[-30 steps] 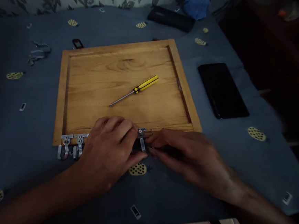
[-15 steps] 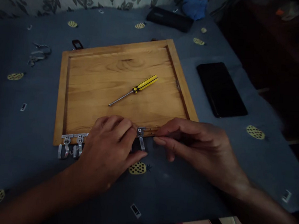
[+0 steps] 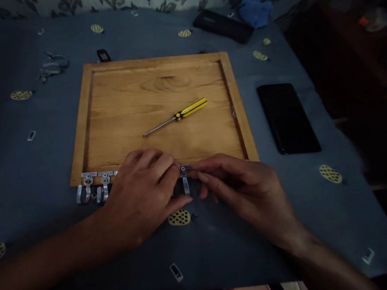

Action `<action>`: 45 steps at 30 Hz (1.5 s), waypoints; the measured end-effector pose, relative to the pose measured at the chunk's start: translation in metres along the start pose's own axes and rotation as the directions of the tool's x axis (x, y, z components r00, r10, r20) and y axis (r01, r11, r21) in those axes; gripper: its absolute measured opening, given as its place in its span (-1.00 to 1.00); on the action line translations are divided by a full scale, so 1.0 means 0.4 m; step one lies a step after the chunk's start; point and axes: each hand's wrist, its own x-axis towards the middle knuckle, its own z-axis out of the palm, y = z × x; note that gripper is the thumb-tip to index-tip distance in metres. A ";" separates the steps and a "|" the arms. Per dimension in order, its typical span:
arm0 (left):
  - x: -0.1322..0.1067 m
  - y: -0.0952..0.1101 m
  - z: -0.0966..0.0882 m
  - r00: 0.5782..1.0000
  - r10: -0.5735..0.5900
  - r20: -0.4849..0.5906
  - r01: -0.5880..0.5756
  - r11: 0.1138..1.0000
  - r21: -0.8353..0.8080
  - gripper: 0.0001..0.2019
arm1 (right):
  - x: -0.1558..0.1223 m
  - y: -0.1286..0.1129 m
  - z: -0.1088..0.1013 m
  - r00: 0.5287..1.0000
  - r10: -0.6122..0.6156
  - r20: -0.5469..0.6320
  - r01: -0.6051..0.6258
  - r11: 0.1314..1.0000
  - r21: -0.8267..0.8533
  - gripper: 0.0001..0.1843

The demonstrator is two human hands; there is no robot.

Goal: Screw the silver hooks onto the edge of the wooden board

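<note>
A square wooden board [image 3: 122, 112] with a raised frame lies on a blue patterned cloth. A row of metal hooks runs along its near edge; two hooks [image 3: 93, 187] show at the left. My left hand [image 3: 142, 194] rests curled over the middle of the row, its fingers beside one metal hook [image 3: 184, 180]. My right hand [image 3: 243, 189] pinches at the right side of that same hook's plate, fingers pressed together. A yellow-and-black screwdriver [image 3: 177, 116] lies loose on the board, apart from both hands.
A black phone [image 3: 287, 118] lies right of the board. A dark case [image 3: 223, 26] and a blue cloth [image 3: 256, 10] sit at the far edge. Loose metal hooks [image 3: 52, 67] lie at the far left. The table's near edge runs below my arms.
My right hand lifted off the cloth, then slid left to the hook beside my left hand's fingers. My left hand stayed put.
</note>
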 end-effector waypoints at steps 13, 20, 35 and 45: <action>0.003 0.000 -0.004 1.000 -0.008 0.026 0.008 1.000 -0.003 -0.68 | -0.001 0.003 0.003 0.978 -0.207 0.037 0.207 0.916 -0.345 -0.90; 0.003 0.001 -0.005 1.000 -0.002 0.029 0.003 1.000 -0.022 -0.67 | 0.002 0.015 0.016 0.964 -0.266 0.018 0.256 0.905 -0.338 -0.89; 0.005 -0.001 -0.004 1.000 0.000 0.009 0.000 1.000 -0.025 -0.74 | 0.005 0.016 0.024 0.957 -0.276 0.087 0.287 0.870 -0.401 -0.80; 0.006 -0.001 -0.005 1.000 -0.002 0.019 0.003 0.999 -0.034 -0.72 | 0.002 0.026 0.029 0.919 -0.385 0.089 0.376 0.783 -0.495 -0.79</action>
